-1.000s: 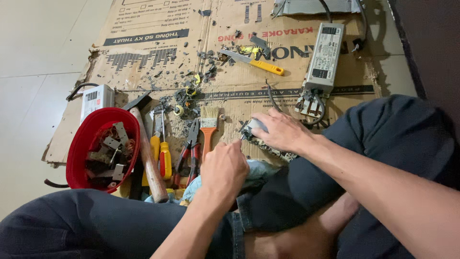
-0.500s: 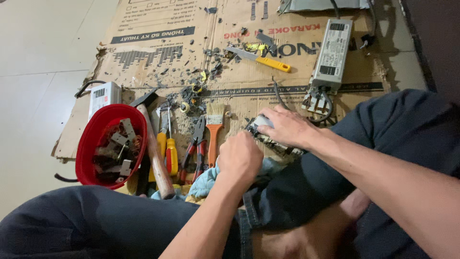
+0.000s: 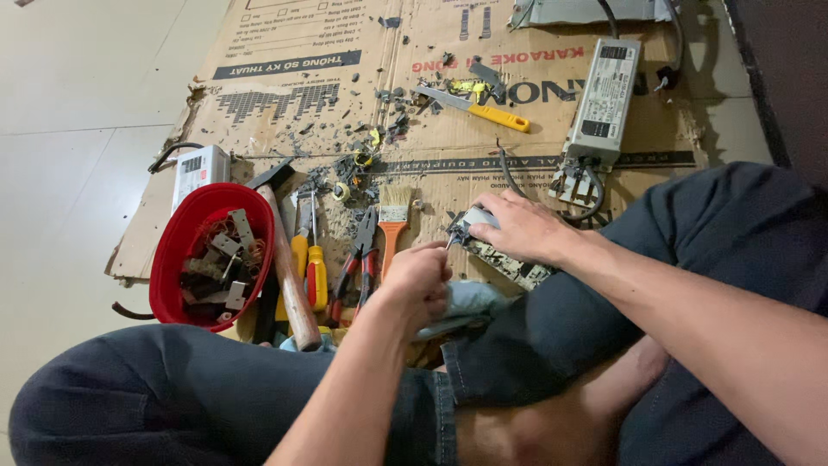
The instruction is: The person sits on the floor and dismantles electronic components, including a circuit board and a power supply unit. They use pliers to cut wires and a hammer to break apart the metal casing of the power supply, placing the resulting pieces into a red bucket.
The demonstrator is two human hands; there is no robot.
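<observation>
My right hand [image 3: 517, 229] presses down on a strip-shaped circuit board [image 3: 513, 266] that lies at the edge of the cardboard [image 3: 285, 95] against my right knee. My left hand [image 3: 418, 280] is closed around a thin metal tool [image 3: 448, 244], and its tip pokes out toward the near end of the board, right beside my right thumb. A crumpled light-blue cloth [image 3: 473, 304] lies just under my left hand. My crossed legs in dark trousers fill the lower part of the view.
Left of my hands lie an orange-handled brush [image 3: 394, 223], red pliers [image 3: 362, 259], yellow screwdrivers [image 3: 309, 263], a wooden-handled hammer [image 3: 289, 276] and a red bowl [image 3: 168, 259] of metal scraps. Farther off are a grey power-supply box [image 3: 604, 99], a yellow-handled knife [image 3: 474, 108], a white device [image 3: 198, 168] and scattered debris.
My left hand has moved up and to the right until its tool tip meets the board by my right hand. My right hand has stayed on the board.
</observation>
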